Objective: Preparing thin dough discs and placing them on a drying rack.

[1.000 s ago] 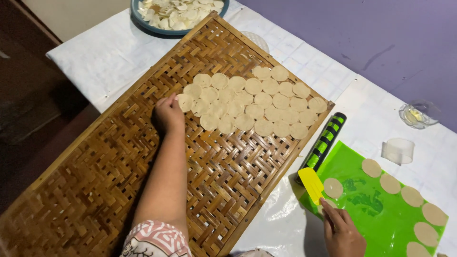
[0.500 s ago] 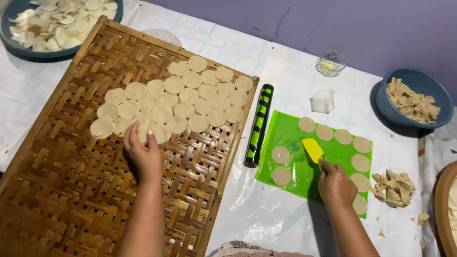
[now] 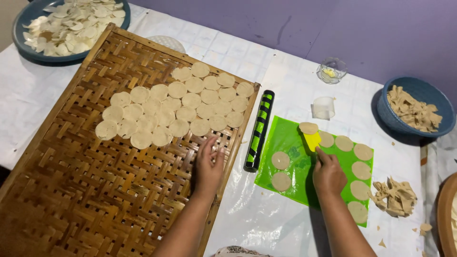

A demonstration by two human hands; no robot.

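My left hand (image 3: 208,166) hovers flat, fingers apart, over the right side of a woven bamboo tray (image 3: 71,190), just below a cluster of several round dough discs (image 3: 176,109) laid out on it. My right hand (image 3: 328,175) grips a yellow scraper (image 3: 312,141) whose blade is slid under a dough disc (image 3: 308,127) at the top of a green mat (image 3: 290,166). More dough discs (image 3: 362,152) lie around the mat's edges.
A black and green rolling pin (image 3: 258,129) lies between tray and mat. Dough scraps (image 3: 394,195) sit right of the mat. A blue bowl of scraps (image 3: 413,112), a small glass dish (image 3: 331,70), a round cutter (image 3: 323,107) and a blue plate of chips (image 3: 71,26) stand behind.
My left hand has left the discs on the tray and moved right toward the tray's edge. My right hand pushed the scraper up the mat under a disc. The view shifted right.
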